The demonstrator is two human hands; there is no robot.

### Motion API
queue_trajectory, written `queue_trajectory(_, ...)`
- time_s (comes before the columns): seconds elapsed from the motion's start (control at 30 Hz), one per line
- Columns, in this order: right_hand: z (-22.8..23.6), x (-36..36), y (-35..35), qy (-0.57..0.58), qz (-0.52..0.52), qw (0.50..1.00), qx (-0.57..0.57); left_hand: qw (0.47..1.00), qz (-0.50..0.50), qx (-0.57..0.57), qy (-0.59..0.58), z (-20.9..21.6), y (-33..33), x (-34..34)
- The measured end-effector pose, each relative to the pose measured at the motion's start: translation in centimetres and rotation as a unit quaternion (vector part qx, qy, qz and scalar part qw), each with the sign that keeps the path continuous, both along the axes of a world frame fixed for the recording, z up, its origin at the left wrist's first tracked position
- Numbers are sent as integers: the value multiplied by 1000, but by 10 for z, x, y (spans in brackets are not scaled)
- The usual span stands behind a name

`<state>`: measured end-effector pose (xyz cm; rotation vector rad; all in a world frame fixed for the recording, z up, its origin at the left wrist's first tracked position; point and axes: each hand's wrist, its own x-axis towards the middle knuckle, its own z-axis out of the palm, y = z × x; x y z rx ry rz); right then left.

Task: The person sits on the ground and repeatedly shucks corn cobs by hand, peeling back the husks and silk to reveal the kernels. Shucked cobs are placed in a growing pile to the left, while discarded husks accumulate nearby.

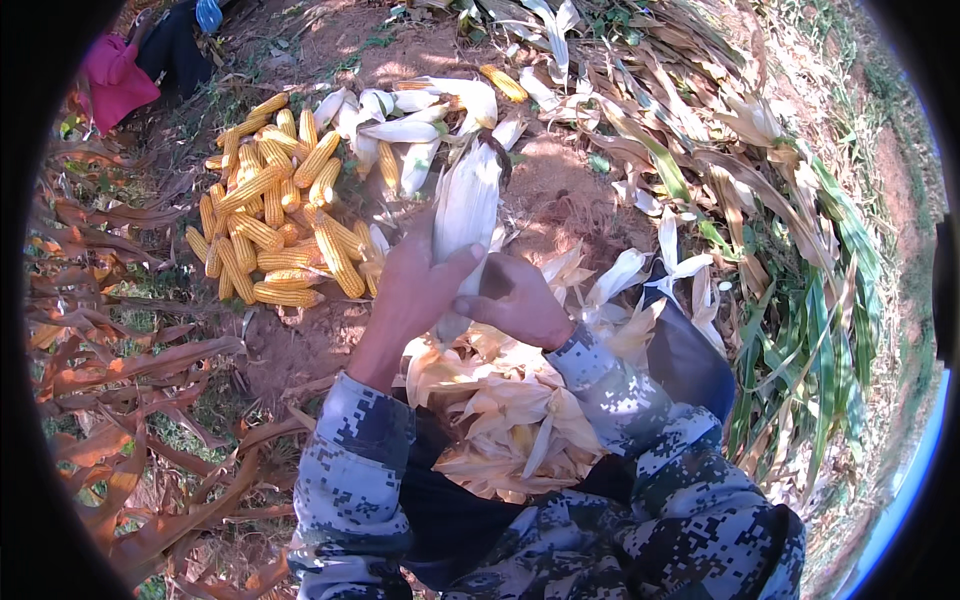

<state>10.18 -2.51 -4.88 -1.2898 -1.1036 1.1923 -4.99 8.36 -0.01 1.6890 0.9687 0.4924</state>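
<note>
An ear of corn [468, 200] in its pale husk stands nearly upright in front of me, its dark silk at the far tip. My left hand [408, 285] is wrapped round its left side, thumb across the front. Lower down, my right hand [520, 300] closes on the same ear near its base, with some fingers hidden. To the left lies a heap of bare yellow corn cobs [265, 215]. Beneath my hands, loose dry husks [510, 400] are piled in front of my body.
Unhusked ears [400, 130] lie beyond the heap, with a single bare cob [503, 83] near them. Dry stalks and leaves [700, 130] bank up on the right, green leaves [820, 310] among them. Brown dry plants [150, 380] cover the left. A person in pink [115, 75] is at far left.
</note>
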Motion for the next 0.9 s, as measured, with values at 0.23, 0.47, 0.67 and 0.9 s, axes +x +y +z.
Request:
queue_trajectory(0.23,47,50,-34,143,-62,987,-26,947,35,-271,-171,5,-37,0)
queue_trajectory(0.47,60,92,-51,95,-94,991,4,957,-144,-221,-124,28,-72,24)
queue_trajectory(0.67,46,121,-64,124,-68,990,-10,921,-240,-287,-106,24,-75,38)
queue_trajectory(0.9,38,123,-76,187,-89,978,-11,922,-324,-211,23,32,-57,39)
